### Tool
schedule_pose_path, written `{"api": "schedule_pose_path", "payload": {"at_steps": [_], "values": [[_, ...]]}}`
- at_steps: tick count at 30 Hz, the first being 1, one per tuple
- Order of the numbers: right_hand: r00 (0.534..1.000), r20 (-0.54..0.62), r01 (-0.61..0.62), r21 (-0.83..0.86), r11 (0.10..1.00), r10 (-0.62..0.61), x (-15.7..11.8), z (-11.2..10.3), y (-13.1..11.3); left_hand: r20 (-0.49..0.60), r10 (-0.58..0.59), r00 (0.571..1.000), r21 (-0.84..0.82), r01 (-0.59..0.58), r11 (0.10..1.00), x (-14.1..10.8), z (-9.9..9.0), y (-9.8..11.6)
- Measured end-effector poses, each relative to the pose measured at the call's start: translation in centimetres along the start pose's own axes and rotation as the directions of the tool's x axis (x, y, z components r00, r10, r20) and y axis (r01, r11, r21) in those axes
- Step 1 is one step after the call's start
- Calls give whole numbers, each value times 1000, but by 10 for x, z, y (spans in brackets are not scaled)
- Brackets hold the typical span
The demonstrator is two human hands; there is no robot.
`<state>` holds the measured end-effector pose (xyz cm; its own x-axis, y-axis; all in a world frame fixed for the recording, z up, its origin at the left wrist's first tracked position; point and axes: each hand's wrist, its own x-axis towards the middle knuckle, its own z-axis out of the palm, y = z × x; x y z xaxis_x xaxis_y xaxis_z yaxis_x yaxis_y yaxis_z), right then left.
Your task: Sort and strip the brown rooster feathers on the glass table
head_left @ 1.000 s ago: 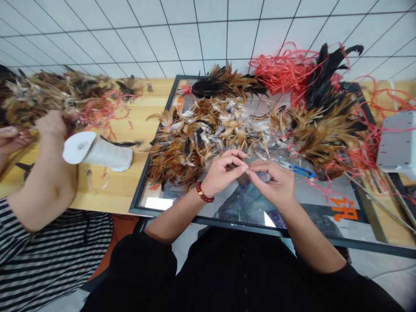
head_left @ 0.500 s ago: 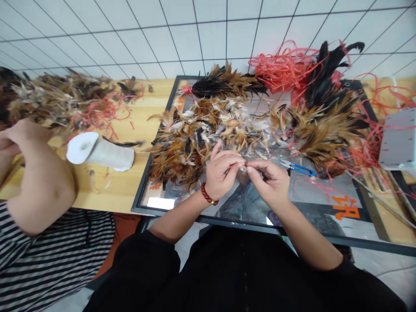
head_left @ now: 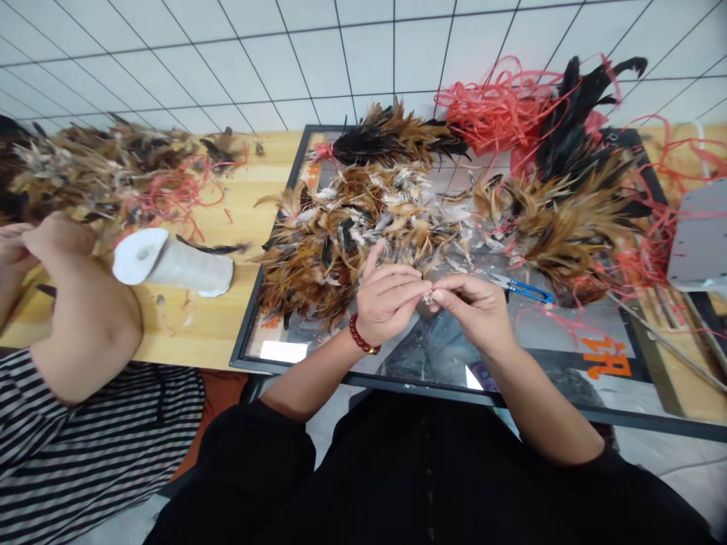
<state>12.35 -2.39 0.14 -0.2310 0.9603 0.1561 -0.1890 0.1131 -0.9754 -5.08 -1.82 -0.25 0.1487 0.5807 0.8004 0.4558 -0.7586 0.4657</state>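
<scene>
My left hand (head_left: 389, 301), with a dark red bead bracelet (head_left: 361, 337) at the wrist, meets my right hand (head_left: 472, 306) above the glass-topped frame (head_left: 443, 363). Thumb and index finger of each are pinched together at a small pale tuft (head_left: 427, 300), which looks like feather ends; most of it is hidden by the fingers. The other left fingers are stretched out. Just beyond my hands lies a loose heap of brown and white feathers (head_left: 335, 242). Blue-handled thread snips (head_left: 525, 291) rest to the right of my right hand.
Tied feather bundles (head_left: 391, 140) and a tangle of red plastic ribbon (head_left: 497, 113) lie along the back by the tiled wall. A white spool (head_left: 176, 265) lies on the wooden table at left, beside a co-worker's arm (head_left: 94, 303). A grey-white box (head_left: 701, 238) stands at right.
My fingertips shift slightly around the pale tuft, and the left fingers now lie closer over it. The co-worker's arm has moved a little to the right. The view has tilted slightly.
</scene>
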Motion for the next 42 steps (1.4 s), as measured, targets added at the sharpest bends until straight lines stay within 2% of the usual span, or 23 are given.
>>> {"api": "schedule_pose_path", "payload": {"at_steps": [4, 8, 11, 13, 15, 17, 19, 21, 23, 24, 26, 29, 33, 34, 36, 38, 39, 40, 41, 42], "values": [[999, -7, -33, -6, 999, 33, 0, -4, 2, 73, -79, 994, -16, 80, 997, 0, 0, 3], [986, -159, -50, -31, 998, 45, 3, -3, 5, 103, -218, 971, -19, 221, 975, 1, -1, 5], [970, -242, -53, -77, 996, 33, 5, -4, 7, 119, -333, 935, -77, 343, 936, 3, -2, 8], [968, -251, -54, -142, 988, 17, 6, -6, 8, 148, -422, 895, -192, 444, 875, 4, 0, 8], [975, -224, -60, -223, 973, 9, 5, -7, 8, 214, -527, 822, -384, 567, 729, 5, 2, 8], [982, -188, -55, -304, 951, -3, 3, -7, 8, 363, -609, 706, -562, 687, 461, 6, 5, 7], [986, -165, -39, -361, 932, -22, 2, -7, 6, 521, -623, 583, -637, 752, 171, 8, 5, 4], [989, -141, -21, -381, 925, -35, 2, -7, 4, 635, -600, 486, -624, 781, -27, 10, 5, 1], [994, -104, -19, -379, 925, -22, 2, -6, 2, 686, -595, 419, -593, 796, -124, 12, 4, -1], [996, -84, -22, -381, 924, -11, 2, -6, 2, 691, -606, 394, -579, 803, -138, 12, 5, -2], [999, -50, -30, -396, 918, 11, 2, -6, 1, 665, -654, 360, -556, 824, -112, 11, 6, -2], [999, -14, -50, -411, 910, 48, 2, -6, 3, 585, -724, 365, -534, 846, -4, 9, 9, -2], [996, -29, -90, -403, 911, 86, 2, -7, 8, 492, -747, 446, -446, 867, 224, 5, 9, -1], [995, -39, -98, -402, 910, 90, 2, -6, 9, 466, -744, 478, -402, 864, 303, 4, 8, 0], [994, -49, -105, -408, 907, 93, 1, -6, 10, 409, -705, 579, -304, 815, 494, 2, 8, 2], [995, -53, -100, -427, 899, 85, 1, -5, 11, 375, -618, 691, -209, 712, 670, 1, 8, 5], [996, -51, -94, -440, 893, 79, 0, -5, 11, 369, -576, 729, -177, 664, 727, 1, 8, 6], [996, -52, -85, -451, 888, 70, 0, -6, 10, 367, -555, 747, -163, 639, 752, 1, 8, 7], [997, -60, -74, -462, 884, 52, 0, -6, 10, 366, -563, 741, -170, 648, 742, 1, 8, 7], [997, -72, -54, -476, 878, 23, 0, -7, 9, 370, -598, 711, -196, 689, 698, 1, 9, 7]]}}
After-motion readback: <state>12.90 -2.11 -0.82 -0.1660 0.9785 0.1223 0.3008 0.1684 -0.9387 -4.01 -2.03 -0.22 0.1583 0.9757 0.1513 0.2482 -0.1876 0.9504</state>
